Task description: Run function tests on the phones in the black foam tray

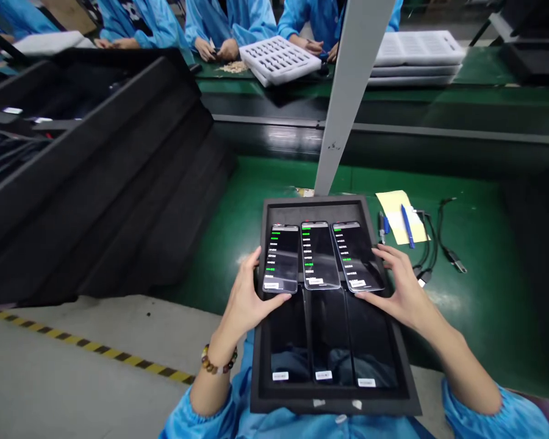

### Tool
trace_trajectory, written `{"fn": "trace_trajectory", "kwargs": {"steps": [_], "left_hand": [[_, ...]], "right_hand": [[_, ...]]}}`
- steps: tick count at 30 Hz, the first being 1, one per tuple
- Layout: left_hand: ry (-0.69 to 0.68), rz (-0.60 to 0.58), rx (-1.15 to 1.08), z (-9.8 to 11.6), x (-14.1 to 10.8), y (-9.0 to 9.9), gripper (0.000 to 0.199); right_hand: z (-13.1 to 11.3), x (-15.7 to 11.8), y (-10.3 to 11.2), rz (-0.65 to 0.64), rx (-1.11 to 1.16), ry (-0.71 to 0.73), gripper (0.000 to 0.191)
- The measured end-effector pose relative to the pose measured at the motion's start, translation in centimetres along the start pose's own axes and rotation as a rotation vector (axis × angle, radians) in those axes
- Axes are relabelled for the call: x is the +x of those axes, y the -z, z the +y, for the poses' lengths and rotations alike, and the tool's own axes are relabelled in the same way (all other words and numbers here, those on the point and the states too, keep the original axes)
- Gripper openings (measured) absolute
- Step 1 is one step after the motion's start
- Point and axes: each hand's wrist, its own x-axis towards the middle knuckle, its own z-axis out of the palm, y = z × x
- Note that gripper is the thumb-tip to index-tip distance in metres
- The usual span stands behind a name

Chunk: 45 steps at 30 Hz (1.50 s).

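Note:
A black foam tray holds two rows of phones. In its upper part lie three lit phones, a left one, a middle one and a right one, each showing white and green text. Three dark-screened phones with white labels fill the lower row. My left hand grips the left lit phone's side, its thumb along the bottom edge. My right hand is at the right lit phone, thumb under its lower edge and fingers over the tray's right side.
Stacked black foam trays rise on the left. A grey post stands behind the tray. Yellow paper, a blue pen and cables lie right. Across, people in blue work near white trays.

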Motion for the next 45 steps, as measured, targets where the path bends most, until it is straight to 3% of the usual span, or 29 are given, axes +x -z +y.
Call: {"fn": "trace_trajectory", "kwargs": {"steps": [11,17,24,28,33,37,39,42,45], "left_hand": [[-0.048,-0.039,0.047,0.7,1.2,0.5,0.115],[0.051,0.056,-0.029,0.8,3.1,-0.1,0.116],[-0.050,0.041,-0.042,1.3,3.5,-0.4,0.116],[-0.065,0.037,-0.036,1.5,3.1,-0.4,0.110],[-0.061,0.063,-0.034,1.3,3.5,-0.3,0.096],[-0.044,0.092,-0.027,1.0,4.3,-0.2,0.080],[-0.043,0.084,-0.019,1.0,4.7,-0.3,0.075],[-0.052,0.075,-0.009,1.0,5.0,-0.4,0.076],[-0.054,0.073,-0.009,0.8,4.9,-0.6,0.076]], "right_hand": [[-1.0,0.0,-0.5,0.042,-0.014,-0.057,0.092],[-1.1,2.7,0.2,0.077,-0.052,-0.102,0.098],[-4.6,2.9,-1.4,-0.014,-0.239,0.108,0.105],[-5.2,4.1,-2.6,0.061,-0.302,0.102,0.104],[-4.5,6.1,-2.3,0.140,-0.234,0.063,0.080],[-3.2,5.3,-1.9,0.208,-0.162,0.022,0.051],[-2.4,4.4,-1.8,0.193,-0.144,0.051,0.053],[-1.2,3.6,-1.4,0.106,-0.130,0.133,0.072],[0.0,3.9,-0.6,0.103,-0.155,0.112,0.081]]}}
